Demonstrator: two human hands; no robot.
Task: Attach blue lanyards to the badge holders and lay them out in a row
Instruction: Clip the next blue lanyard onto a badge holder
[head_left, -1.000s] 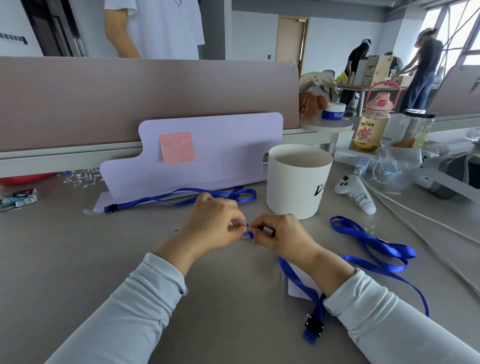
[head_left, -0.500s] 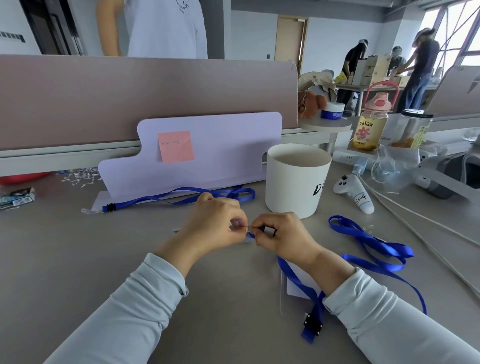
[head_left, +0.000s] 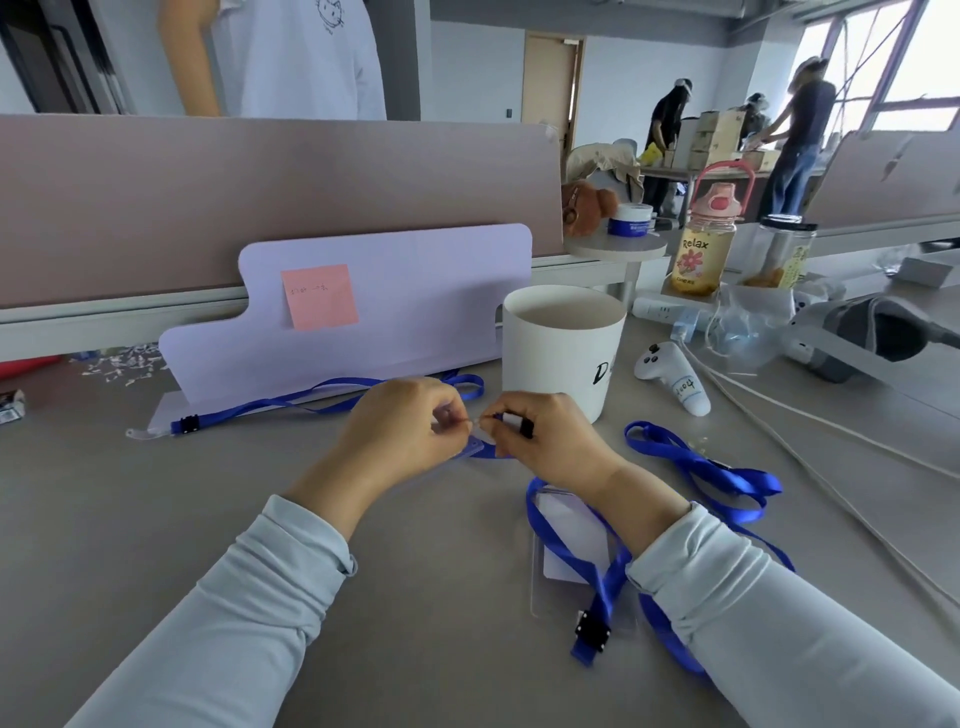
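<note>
Step in hand, by my reading: fastening a clip to a holder. The left hand (head_left: 400, 434) has its fingers curled, pinching the end of a clear badge holder (head_left: 471, 448). The right hand (head_left: 543, 441) pinches the black clip (head_left: 524, 427). Both are just above the table (head_left: 156, 519), before the cup (head_left: 561, 353). Keep the holder still and feed the strap straight through. The holder's end faces right; its long axis is hidden. The lanyard (head_left: 563, 544) trails back toward the person.

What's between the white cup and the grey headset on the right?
Head view: a white controller, white cables and a clear plastic bag lie between the cup and headset.
</note>
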